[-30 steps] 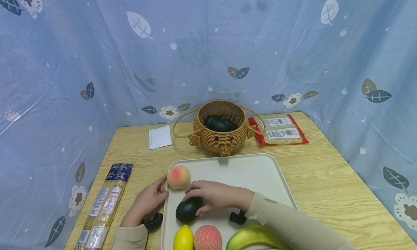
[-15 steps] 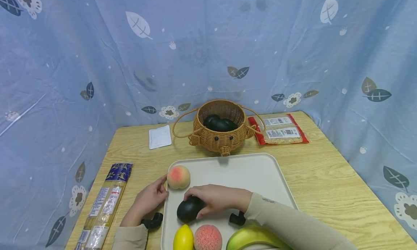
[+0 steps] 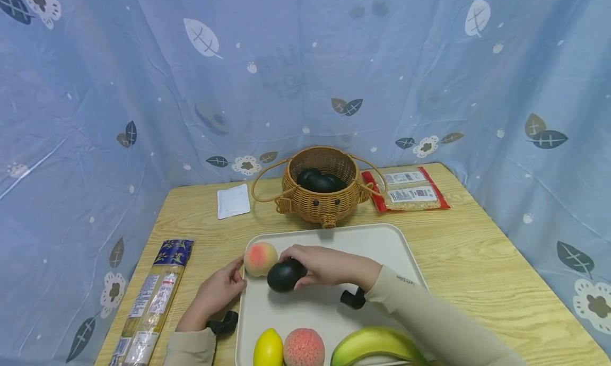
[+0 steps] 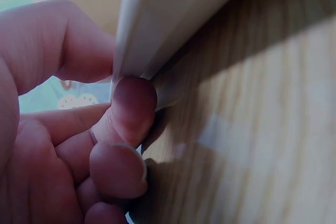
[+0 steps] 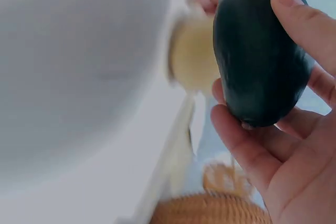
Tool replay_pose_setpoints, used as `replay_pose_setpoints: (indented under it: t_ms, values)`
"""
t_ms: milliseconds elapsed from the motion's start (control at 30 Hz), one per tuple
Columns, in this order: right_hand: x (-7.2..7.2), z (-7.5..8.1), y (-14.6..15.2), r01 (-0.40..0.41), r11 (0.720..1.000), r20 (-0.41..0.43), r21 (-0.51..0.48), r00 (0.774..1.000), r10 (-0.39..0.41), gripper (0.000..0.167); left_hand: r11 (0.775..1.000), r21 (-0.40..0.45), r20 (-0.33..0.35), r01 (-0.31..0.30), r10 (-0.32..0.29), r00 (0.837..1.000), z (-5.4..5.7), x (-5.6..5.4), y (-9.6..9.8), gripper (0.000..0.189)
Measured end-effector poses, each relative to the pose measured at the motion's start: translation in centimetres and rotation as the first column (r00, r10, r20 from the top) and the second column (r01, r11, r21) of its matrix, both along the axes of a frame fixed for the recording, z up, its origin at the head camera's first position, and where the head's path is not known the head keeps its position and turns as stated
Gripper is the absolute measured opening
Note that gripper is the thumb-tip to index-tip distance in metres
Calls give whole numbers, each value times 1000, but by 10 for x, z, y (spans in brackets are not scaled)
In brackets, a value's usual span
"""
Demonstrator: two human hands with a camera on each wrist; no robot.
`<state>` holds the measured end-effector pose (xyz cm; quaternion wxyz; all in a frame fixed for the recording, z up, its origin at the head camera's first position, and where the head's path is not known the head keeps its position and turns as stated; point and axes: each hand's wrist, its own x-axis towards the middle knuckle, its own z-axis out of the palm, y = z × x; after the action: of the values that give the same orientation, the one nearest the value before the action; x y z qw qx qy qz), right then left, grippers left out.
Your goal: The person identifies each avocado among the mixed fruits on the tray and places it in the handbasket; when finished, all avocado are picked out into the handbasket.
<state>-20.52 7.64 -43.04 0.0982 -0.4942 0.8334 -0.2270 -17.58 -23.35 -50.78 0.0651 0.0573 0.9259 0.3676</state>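
Observation:
My right hand (image 3: 324,265) grips a dark avocado (image 3: 286,276), raised over the white tray (image 3: 353,244). In the right wrist view the thumb lies across the avocado (image 5: 262,51) and the fingers curl round its far side. At the tray's left edge, my left hand (image 3: 221,289) pinches the rim; the left wrist view shows thumb and finger on either side of the tray wall (image 4: 157,19). A pale peach with a red blush (image 3: 260,260) sits in the tray's back left corner, beside the left fingertips. Several dark avocados (image 3: 321,181) lie in the wicker basket (image 3: 324,204).
A lemon (image 3: 268,349), a pink peach (image 3: 304,348) and a banana (image 3: 377,345) lie along the tray's near side. Behind the tray are a white packet (image 3: 233,201) and a red-edged bag of grain (image 3: 410,191). A long pasta-like packet (image 3: 155,302) lies at left.
My right hand has lifted the avocado off the tray and carried it away from me, near the pale peach. The left hand has stayed at the tray's rim.

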Motion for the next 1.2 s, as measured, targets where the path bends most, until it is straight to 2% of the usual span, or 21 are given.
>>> replay_pose_setpoints:
  t_ms: [200,300,400,467,533,733,800,867,967,1067,1133,1200]
  values:
    - [-26,29,18,151,984,-55,-100,986,-157,63,1000,6,4,0,0,1000,0,0,-1,63]
    - [-39,43,28,237,955,-32,-180,969,-246,64,1000,11,10,-3,2,1000,0,1,-1,63]
    - [-49,54,35,321,910,0,-263,943,-333,66,1000,12,14,-1,1,1000,-1,1,0,64]
    - [-55,59,39,378,873,-4,-309,917,-399,68,1000,11,15,-1,1,1000,-1,2,0,64]
    - [-60,61,41,436,830,-22,-347,881,-473,71,1000,9,15,-6,6,1000,-1,1,0,64]
    - [-73,60,45,606,695,-48,-387,740,-671,71,1000,3,10,-11,10,1000,-1,0,-1,63]
    - [-77,58,47,641,664,-45,-385,706,-707,69,1000,3,13,-12,12,1000,-2,-1,-1,63]
    - [-80,56,49,660,645,-47,-386,684,-728,66,1000,8,10,-9,9,1000,-2,-1,-1,63]
    - [-81,53,52,668,633,-62,-391,667,-742,59,1000,10,8,-8,8,1000,-2,0,-1,63]
    - [-78,52,53,654,636,-79,-409,669,-739,52,1000,15,8,-2,2,1000,-2,0,0,64]
    - [-73,51,51,627,654,-104,-424,684,-722,49,1000,14,12,-1,0,1000,-1,1,0,64]
    - [-66,50,46,583,688,-144,-433,708,-691,47,1000,15,13,-1,1,1000,0,1,-1,64]
